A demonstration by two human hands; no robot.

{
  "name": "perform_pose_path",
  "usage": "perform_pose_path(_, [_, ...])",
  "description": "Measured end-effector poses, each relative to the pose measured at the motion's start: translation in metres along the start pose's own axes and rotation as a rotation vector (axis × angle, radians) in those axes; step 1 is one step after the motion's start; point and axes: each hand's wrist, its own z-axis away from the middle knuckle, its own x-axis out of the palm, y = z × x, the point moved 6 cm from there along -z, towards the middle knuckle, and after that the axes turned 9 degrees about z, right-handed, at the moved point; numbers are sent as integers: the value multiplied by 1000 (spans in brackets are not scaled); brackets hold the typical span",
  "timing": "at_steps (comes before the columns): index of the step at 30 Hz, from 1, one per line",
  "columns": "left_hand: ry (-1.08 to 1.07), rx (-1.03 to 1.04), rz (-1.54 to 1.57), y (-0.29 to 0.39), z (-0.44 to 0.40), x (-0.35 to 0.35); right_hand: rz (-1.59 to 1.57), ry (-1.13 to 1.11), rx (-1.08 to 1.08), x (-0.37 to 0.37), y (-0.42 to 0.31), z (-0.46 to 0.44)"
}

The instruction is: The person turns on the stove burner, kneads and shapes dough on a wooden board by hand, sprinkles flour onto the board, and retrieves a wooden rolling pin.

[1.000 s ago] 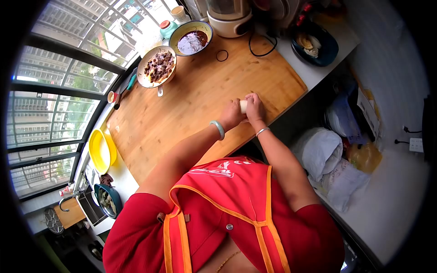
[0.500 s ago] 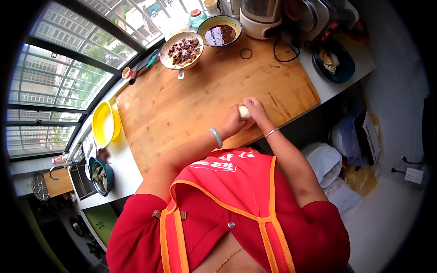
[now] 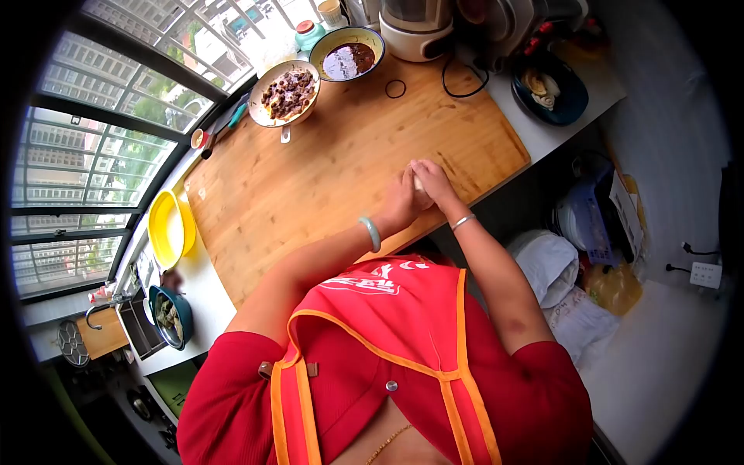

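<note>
A small white lump that looks like dough (image 3: 419, 186) sits between my two hands, mostly covered by the fingers. My left hand (image 3: 399, 203), with a pale green bangle at the wrist, curls around it from the left. From the right, my right hand (image 3: 435, 183) presses over it with closed fingers, a silver bangle on that wrist. Both hands are together above the near right part of a large wooden board (image 3: 341, 163). At the board's back stands a white bowl (image 3: 309, 107) of dark chopped filling, with a utensil handle (image 3: 286, 135) sticking out.
Beside the filling is a bowl of dark sauce (image 3: 318, 54). A black ring (image 3: 395, 88) and a cord (image 3: 465, 94) lie near a blender-like appliance (image 3: 416, 39). A dark blue bowl (image 3: 572, 108) stands right; a yellow basin (image 3: 186, 225) and a teal bowl (image 3: 184, 311) stand left.
My hands have closed further over the dough, so less of it shows. The fingers of my right hand now lie across its top. The whole view has shifted slightly.
</note>
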Motion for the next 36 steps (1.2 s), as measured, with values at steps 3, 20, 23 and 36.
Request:
perform_pose_path(3, [41, -72, 181, -18, 20, 3, 123, 39, -16, -1, 1, 23])
perform_pose_path(20, [-158, -137, 214, -24, -11, 57, 208, 171, -7, -56, 43, 6])
perform_pose_path(23, [-179, -204, 238, -28, -19, 56, 135, 95, 109, -56, 40, -4])
perform_pose_path(36, [426, -89, -4, -59, 112, -203, 251, -423, -361, 175, -142, 34])
